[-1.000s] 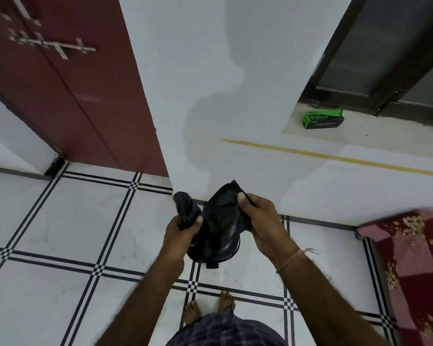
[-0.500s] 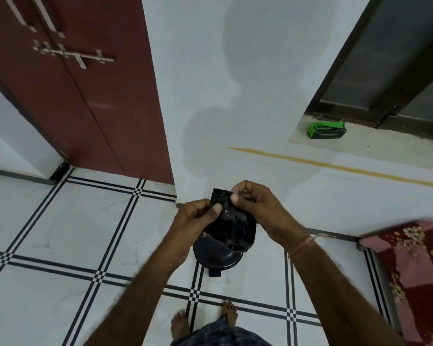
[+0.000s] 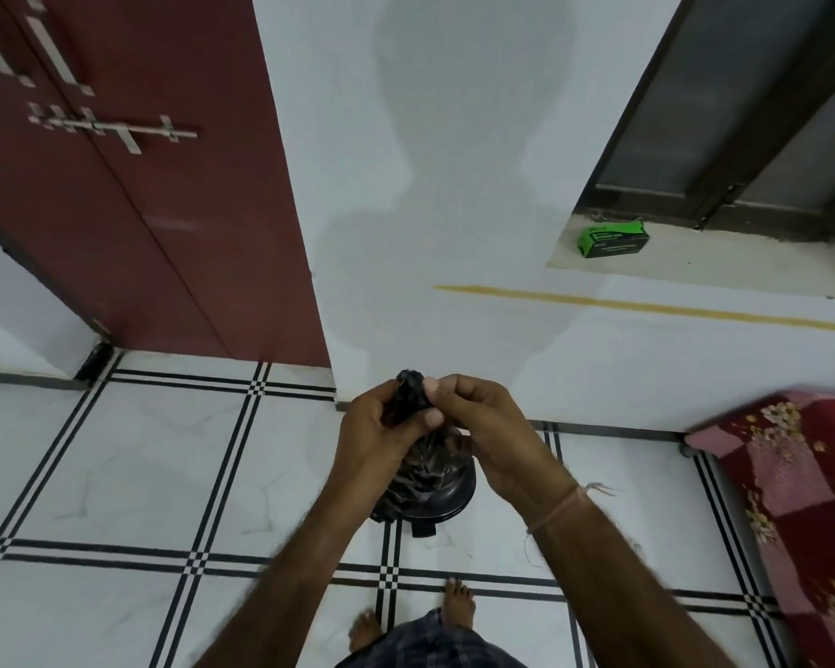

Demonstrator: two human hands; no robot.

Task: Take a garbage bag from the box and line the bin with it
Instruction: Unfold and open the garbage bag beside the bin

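A black garbage bag [image 3: 418, 467] is bunched between both hands at the middle of the view. My left hand [image 3: 374, 433] grips its gathered top from the left. My right hand [image 3: 485, 436] pinches the same top from the right, thumbs close together. The bag hangs down over a small black bin [image 3: 454, 496] standing on the tiled floor; the hands and bag hide most of the bin. The green garbage bag box [image 3: 611, 238] lies on a raised ledge far to the upper right, by a dark window frame.
A white wall corner stands straight ahead, with a dark red door [image 3: 131, 185] to its left. A red floral mattress [image 3: 801, 494] lies on the floor at the right. My bare feet [image 3: 459, 600] stand just behind the bin.
The bag was spread wide between the hands a second ago; now its top is gathered into a tight bunch, with both hands drawn close together above the bin.
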